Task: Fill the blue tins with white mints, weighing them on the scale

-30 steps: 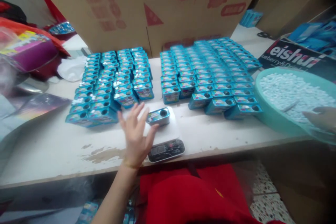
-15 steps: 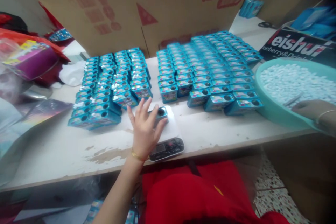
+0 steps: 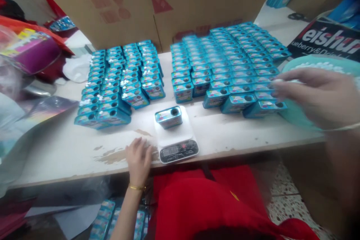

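A blue tin [image 3: 169, 117] with a dark round opening stands upright on the white kitchen scale [image 3: 176, 135]. My left hand [image 3: 138, 156] rests on the table's front part, left of the scale, fingers slightly apart and holding nothing. My right hand [image 3: 312, 93] is raised in front of the green basin [image 3: 300, 114], which holds many small white pieces. Its fingers are pinched together and blurred by motion; a few whitish bits show at the fingertips, too smeared to make out.
Rows of blue tins [image 3: 213, 97] stand behind the scale, with another group [image 3: 112, 114] to the left, some topped with white pieces. A large cardboard box [image 3: 135, 7] stands behind. A dark printed box [image 3: 323, 41] is at right, plastic bags at left.
My left hand has let go of the tin and moved down and left onto the table. My right hand has come up out of the basin and moved left.
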